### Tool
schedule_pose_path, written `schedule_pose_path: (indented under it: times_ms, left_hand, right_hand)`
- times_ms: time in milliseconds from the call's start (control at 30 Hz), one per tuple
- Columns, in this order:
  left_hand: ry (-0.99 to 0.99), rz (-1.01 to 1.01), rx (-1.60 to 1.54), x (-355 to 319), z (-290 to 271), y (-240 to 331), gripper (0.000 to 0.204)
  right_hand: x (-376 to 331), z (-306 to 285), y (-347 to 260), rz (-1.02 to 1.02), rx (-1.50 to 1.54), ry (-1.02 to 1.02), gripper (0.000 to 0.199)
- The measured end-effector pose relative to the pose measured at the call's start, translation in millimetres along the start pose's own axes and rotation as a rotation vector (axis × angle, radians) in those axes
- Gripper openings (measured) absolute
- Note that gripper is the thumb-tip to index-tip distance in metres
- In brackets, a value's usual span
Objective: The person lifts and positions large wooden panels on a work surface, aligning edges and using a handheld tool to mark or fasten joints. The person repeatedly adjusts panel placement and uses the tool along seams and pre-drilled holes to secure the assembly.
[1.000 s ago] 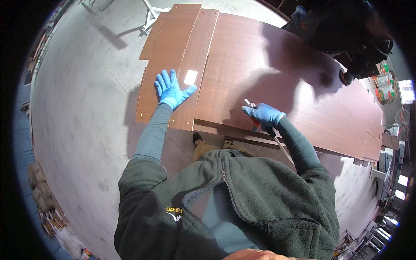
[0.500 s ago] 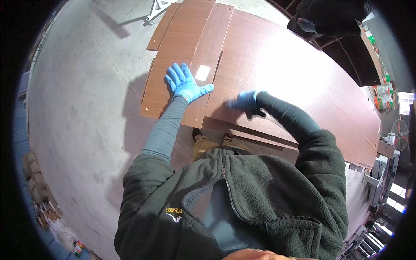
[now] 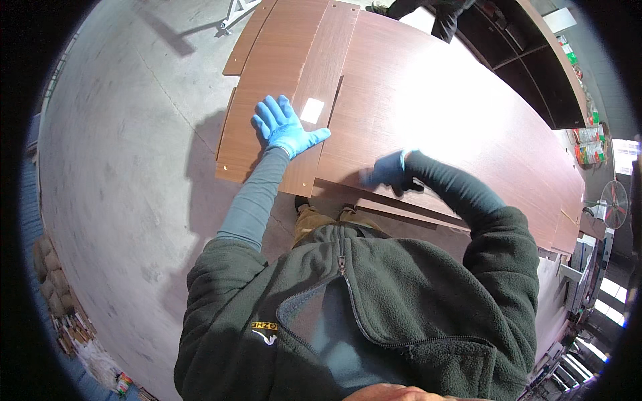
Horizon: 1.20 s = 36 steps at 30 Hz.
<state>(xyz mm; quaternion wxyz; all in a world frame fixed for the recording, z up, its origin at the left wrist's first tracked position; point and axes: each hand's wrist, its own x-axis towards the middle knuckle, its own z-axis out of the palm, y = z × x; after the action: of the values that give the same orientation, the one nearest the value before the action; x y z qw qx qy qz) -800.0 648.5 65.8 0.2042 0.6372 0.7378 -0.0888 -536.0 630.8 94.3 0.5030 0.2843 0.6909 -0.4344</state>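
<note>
My left hand (image 3: 283,127), in a blue glove, rests on the narrower brown wood-grain boards (image 3: 267,73) with its fingers spread. A white rectangular label (image 3: 311,110) lies just beyond its thumb, on the strip-shaped board (image 3: 329,60). To the right, my right hand (image 3: 389,172), also gloved in blue with a dark palm side, is over the near edge of a large brown panel (image 3: 408,93). Motion smears its fingers, so whether it touches the panel or grips anything is unclear. Strong light glares off the panel's middle.
Beyond the panel stands a dark open-shelved cabinet (image 3: 528,60), with a person's dark-clothed legs (image 3: 414,10) near it. A white wheeled stand (image 3: 231,19) is at the far left. A round fan (image 3: 614,204) stands at the right; filled sacks (image 3: 57,284) line the left edge.
My right hand has shifted slightly right and nearer to me. My left hand stays on the boards. The person beyond the panel has moved left, uncovering more of the cabinet.
</note>
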Motion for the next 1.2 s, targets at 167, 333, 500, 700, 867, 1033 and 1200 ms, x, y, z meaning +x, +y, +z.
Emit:
schedule_pose_path:
  times_ms: [167,333,500,700,867,1033,1200]
  left_hand:
    - [0.035,0.01,0.023,-1.0,-1.4,-0.9,0.157]
    - [0.043,-0.004,0.022,-4.1,-0.4,0.6,0.157]
    - [0.034,0.014,0.041,-3.1,1.9,-0.4,0.155]
    - [0.126,0.004,-0.02,0.5,12.7,-2.7,0.157]
    - [0.091,0.068,-0.509,25.9,52.9,-14.0,0.141]
    - [-0.261,0.315,-1.775,38.1,123.8,-33.1,0.097]
    - [-0.211,0.457,-1.332,44.1,126.9,-25.8,0.088]
  right_hand:
    - [-28.4,5.9,38.9,-0.237,-0.265,0.54,0.105]
    - [-61.9,-59.5,50.3,0.247,0.411,0.515,0.105]
    - [-25.0,-86.8,-43.8,-0.05,0.127,0.292,0.087]
    - [-20.3,-195.7,-33.8,0.107,0.162,0.741,0.084]
    - [20.0,-212.4,-110.3,-0.214,-0.354,0.567,0.076]
    - [55.9,-206.5,-212.1,0.07,-0.244,0.51,0.07]
    - [58.8,-228.2,-230.2,-0.047,-0.084,0.298,0.076]
